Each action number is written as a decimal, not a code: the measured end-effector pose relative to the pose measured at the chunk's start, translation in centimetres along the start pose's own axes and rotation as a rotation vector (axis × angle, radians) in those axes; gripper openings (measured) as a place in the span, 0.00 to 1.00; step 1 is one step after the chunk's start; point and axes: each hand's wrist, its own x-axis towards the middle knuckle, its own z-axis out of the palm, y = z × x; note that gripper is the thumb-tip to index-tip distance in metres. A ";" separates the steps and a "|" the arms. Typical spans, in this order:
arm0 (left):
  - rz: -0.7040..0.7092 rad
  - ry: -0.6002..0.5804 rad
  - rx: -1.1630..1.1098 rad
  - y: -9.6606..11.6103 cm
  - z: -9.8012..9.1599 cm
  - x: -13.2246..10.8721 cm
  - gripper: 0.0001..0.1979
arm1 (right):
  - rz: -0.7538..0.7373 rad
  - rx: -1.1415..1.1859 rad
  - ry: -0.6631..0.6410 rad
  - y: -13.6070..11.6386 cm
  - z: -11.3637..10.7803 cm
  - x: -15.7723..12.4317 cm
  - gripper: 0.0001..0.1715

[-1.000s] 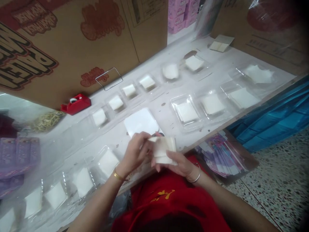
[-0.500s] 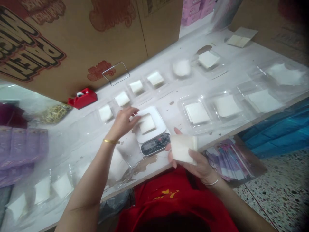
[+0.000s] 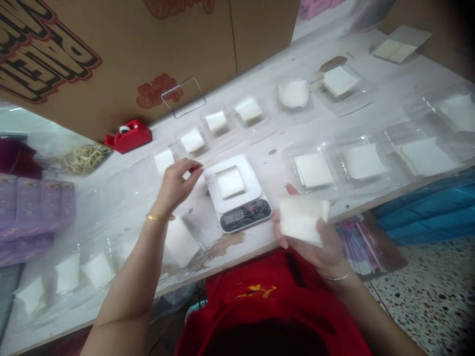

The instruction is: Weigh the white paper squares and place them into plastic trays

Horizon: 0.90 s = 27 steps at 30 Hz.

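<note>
My right hand (image 3: 322,247) grips a thick stack of off-white square sheets (image 3: 302,217) near the table's front edge, thumb on top and fingers underneath. Left of it a white kitchen scale (image 3: 252,185) with a dark display panel lies on the table. On its plate sits a smaller stack of white squares (image 3: 230,182). My left hand (image 3: 180,180), with a gold bangle at the wrist, hovers just left of the scale, apart from that stack. Its thumb and fingertips are drawn together, and I see nothing between them. The sheets' material cannot be made out.
Clear plastic trays (image 3: 315,170) with white squares line the table's back and front. A red tape dispenser (image 3: 129,136) and a heap of rubber bands (image 3: 83,158) stand at the back left, before a large cardboard box (image 3: 122,54). Purple packs (image 3: 33,207) are stacked at far left.
My left hand has drawn back leftward from the stack on the scale, leaving that stack on the plate. My right hand still holds its sheets, farther right. The view has shifted slightly.
</note>
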 end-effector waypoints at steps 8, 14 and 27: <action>0.054 -0.036 -0.038 0.4 1.0 0.5 0.08 | 0.038 -0.006 0.028 0.4 0.3 0.0 0.52; 0.170 -0.003 0.067 2.0 2.7 0.2 0.08 | 0.039 0.006 -0.027 0.9 0.4 0.0 0.48; 0.129 -0.137 0.362 4.3 6.2 -0.3 0.11 | 0.078 0.014 -0.083 1.9 0.0 0.4 0.44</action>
